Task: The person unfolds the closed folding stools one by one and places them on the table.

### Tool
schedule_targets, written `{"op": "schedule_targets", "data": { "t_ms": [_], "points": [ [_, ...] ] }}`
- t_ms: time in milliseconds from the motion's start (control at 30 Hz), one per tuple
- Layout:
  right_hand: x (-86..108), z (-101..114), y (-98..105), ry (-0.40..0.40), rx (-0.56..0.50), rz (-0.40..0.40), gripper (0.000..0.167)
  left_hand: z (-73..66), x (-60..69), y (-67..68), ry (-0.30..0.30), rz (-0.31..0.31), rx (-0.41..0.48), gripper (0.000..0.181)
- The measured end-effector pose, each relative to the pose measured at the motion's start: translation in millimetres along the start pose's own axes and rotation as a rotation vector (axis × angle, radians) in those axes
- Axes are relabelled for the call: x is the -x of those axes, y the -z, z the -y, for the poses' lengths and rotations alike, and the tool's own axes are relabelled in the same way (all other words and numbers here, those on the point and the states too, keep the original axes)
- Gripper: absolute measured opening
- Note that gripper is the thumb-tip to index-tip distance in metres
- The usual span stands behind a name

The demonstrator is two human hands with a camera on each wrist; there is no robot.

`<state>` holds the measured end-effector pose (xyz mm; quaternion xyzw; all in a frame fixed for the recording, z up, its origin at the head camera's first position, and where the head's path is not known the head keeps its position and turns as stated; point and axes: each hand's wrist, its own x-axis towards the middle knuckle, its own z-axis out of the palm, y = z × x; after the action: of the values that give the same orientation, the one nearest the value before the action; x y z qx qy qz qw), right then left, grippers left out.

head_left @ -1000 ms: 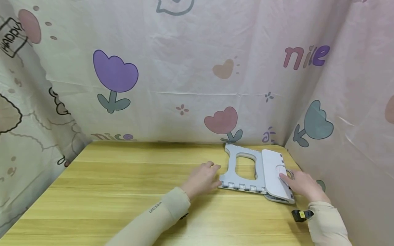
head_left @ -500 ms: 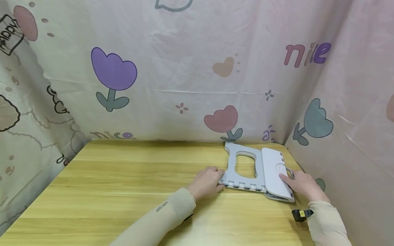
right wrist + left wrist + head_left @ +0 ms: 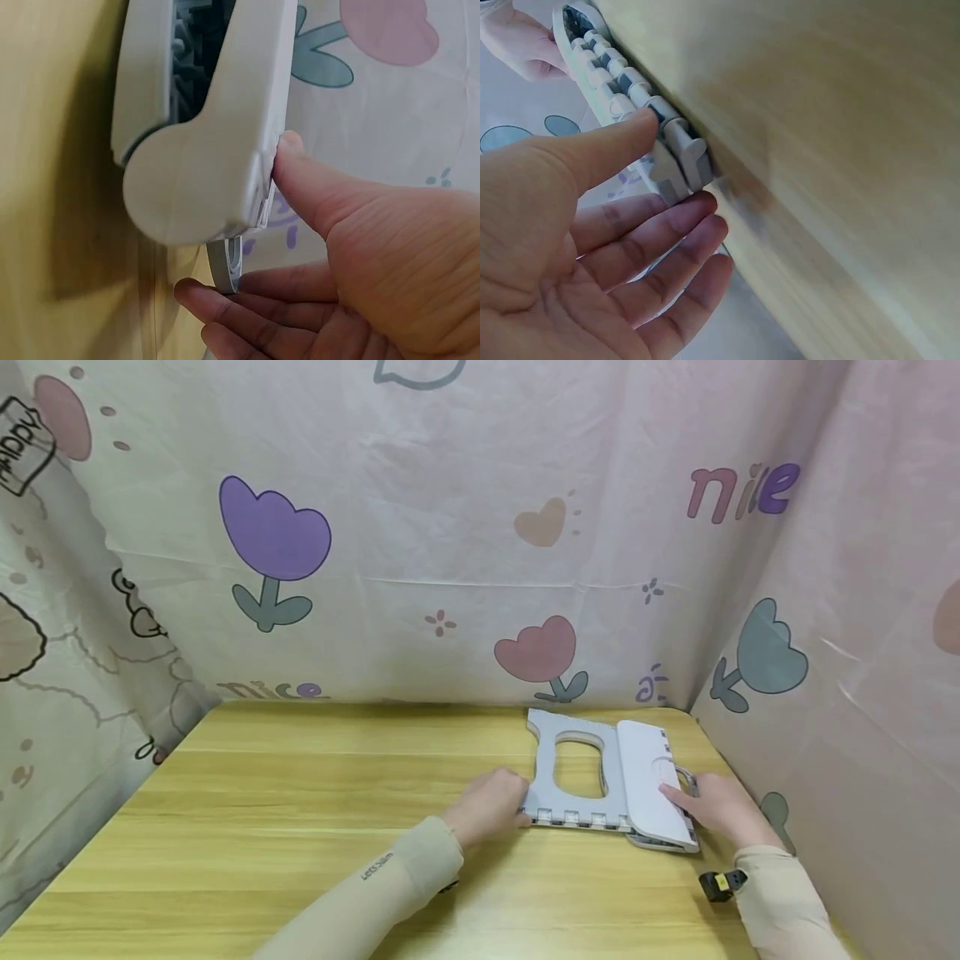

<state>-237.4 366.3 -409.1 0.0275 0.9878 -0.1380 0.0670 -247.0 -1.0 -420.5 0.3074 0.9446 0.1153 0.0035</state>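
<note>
A folded grey-white plastic piece [image 3: 543, 777] with a large opening and hinged edges lies on the table, its white panel [image 3: 648, 785] at the right. My left hand [image 3: 486, 808] grips its left end; in the left wrist view the thumb and fingertips of that hand [image 3: 607, 247] pinch the hinged end [image 3: 676, 161]. At the other end my right hand [image 3: 723, 810] holds on, thumb on the white panel. The right wrist view has this hand [image 3: 337, 262] with its fingers around a thin grey handle [image 3: 225, 264] below the rounded white end [image 3: 187, 184].
The wooden table [image 3: 262, 827] meets a patterned curtain [image 3: 420, 527] at the back, with more curtain along the left and right sides. A black device with a yellow label [image 3: 722, 885] sits at the right wrist.
My left hand has closed on the left end of the plastic piece. The piece and my right hand have shifted slightly left.
</note>
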Motion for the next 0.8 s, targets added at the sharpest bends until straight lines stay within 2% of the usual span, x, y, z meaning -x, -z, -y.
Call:
{"op": "schedule_targets", "data": {
  "t_ms": [167, 333, 433, 500, 700, 800],
  "points": [
    [0.7, 14.6, -1.4, 0.003, -0.005, 0.012, 0.088, 5.5, 10.0, 6.7, -0.002, 0.017, 0.017, 0.026],
    [-0.5, 33.7, -2.3, -0.002, -0.033, 0.027, 0.075, 11.2, 24.4, 14.2, 0.015, 0.026, 0.002, 0.025],
    [-0.8, 44.3, -4.4, 0.014, -0.042, 0.026, 0.076, 15.1, 34.3, 17.9, 0.039, 0.033, 0.005, 0.025],
    [-0.9, 50.9, -5.5, 0.027, -0.049, 0.023, 0.078, 18.1, 40.6, 20.3, 0.047, 0.028, 0.008, 0.028],
    [-0.2, 68.8, -11.4, 0.027, -0.083, 0.022, 0.063, 27.0, 58.2, 25.7, 0.046, 0.002, 0.035, 0.030],
    [0.2, 77.1, -15.5, 0.033, -0.099, 0.024, 0.062, 32.0, 66.3, 27.6, 0.052, -0.005, 0.035, 0.030]
  ]
}}
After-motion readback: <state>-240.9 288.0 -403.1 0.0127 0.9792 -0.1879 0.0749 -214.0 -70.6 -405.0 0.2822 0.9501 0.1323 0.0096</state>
